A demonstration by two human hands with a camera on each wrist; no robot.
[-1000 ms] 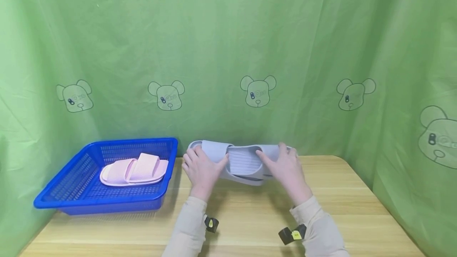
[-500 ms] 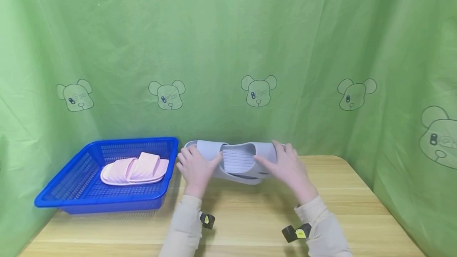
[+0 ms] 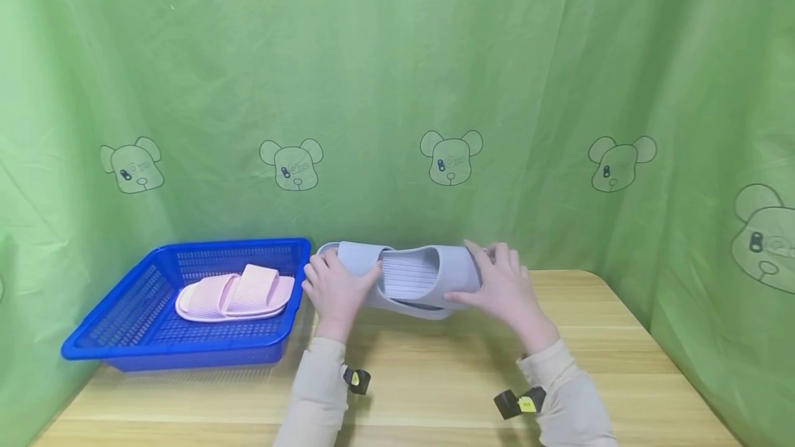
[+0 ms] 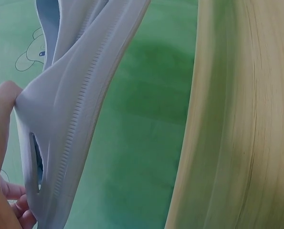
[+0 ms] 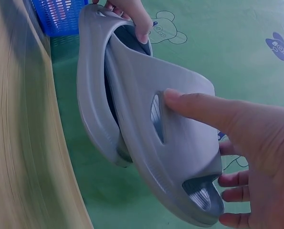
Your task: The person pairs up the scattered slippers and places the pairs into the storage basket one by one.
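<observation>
A pair of light grey slide slippers (image 3: 410,278) is held up by both hands near the table's back edge, toes pointing opposite ways and one slipper partly tucked into the other. My left hand (image 3: 338,288) grips the strap at the left end, with its thumb (image 4: 8,93) on the strap's rim. At the other end, my right hand (image 3: 504,288) holds the second strap; its thumb (image 5: 189,102) presses beside a side slot while the other fingers wrap the far side. In the right wrist view, the lower slipper (image 5: 96,95) overlaps behind the nearer one.
To the left stands a blue plastic basket (image 3: 186,359) with pink slippers (image 3: 248,295) lying in it. Under the hands is a wooden table (image 3: 435,392). A green curtain (image 3: 385,74) with bear prints hangs behind and at both sides.
Both hands have shifted the grey slippers slightly left, toward the basket. My right hand has slid a little along its strap, its thumb now lower on it. The basket and pink slippers stay put.
</observation>
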